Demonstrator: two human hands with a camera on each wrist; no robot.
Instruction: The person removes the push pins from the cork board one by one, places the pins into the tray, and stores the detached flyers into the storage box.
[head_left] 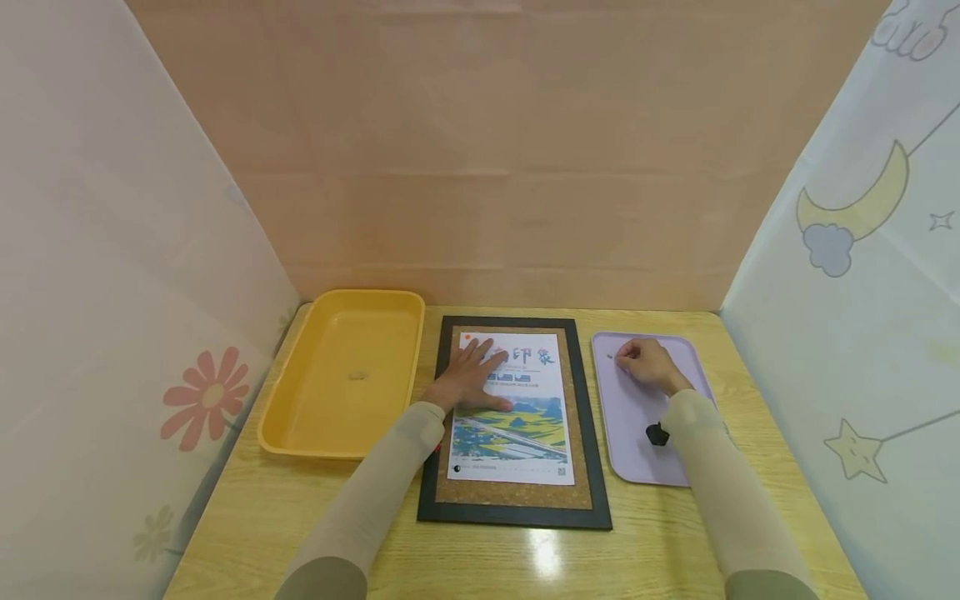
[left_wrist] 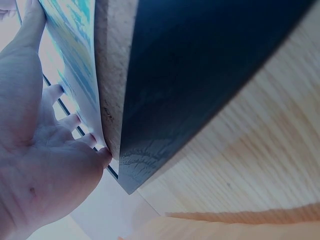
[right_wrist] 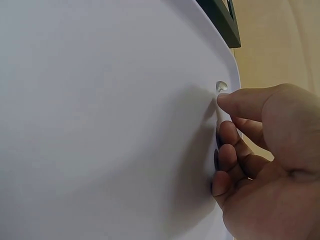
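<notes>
My left hand (head_left: 468, 379) rests with spread fingers on a printed poster (head_left: 517, 454), which lies on a black-framed cork board (head_left: 525, 496). In the left wrist view, the poster (left_wrist: 80, 55) stands slightly off the cork at its edge. Over the far left part of a lilac tray (head_left: 637, 467), my right hand (head_left: 648, 362) has its fingers bent. A small pale pin-like piece (right_wrist: 221, 86) lies right by its thumb tip in the right wrist view. Whether the fingers pinch anything is hidden. A small black object (head_left: 657, 434) sits in the tray beside my right forearm.
A yellow tray (head_left: 341, 375) stands left of the board on the wooden table (head_left: 480, 567). An orange dot (head_left: 467, 337) and a black dot (head_left: 457, 468) show at the poster's left corners. Fabric walls close in the back and both sides.
</notes>
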